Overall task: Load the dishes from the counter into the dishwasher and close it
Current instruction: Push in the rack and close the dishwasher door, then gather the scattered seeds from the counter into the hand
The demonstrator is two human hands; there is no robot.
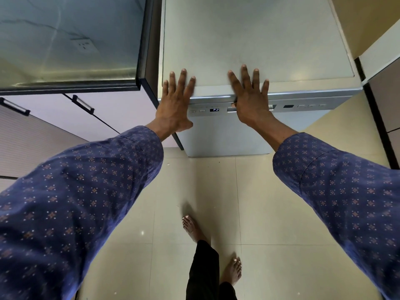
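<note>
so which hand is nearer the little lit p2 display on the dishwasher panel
Left. The left hand lies just left of the lit P2 display; the right hand lies farther off, right of it.

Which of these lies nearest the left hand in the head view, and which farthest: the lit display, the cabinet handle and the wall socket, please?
From the left hand:
1. Lit display, just right of it on the dishwasher panel.
2. Cabinet handle, to its left.
3. Wall socket, far upper left.

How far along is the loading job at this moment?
Near the end. The dishwasher door looks closed, its display showing P2. No dishes show on the counter. Left hand and right hand lie flat across its top front edge. Whether dishes are inside cannot be seen.
</note>
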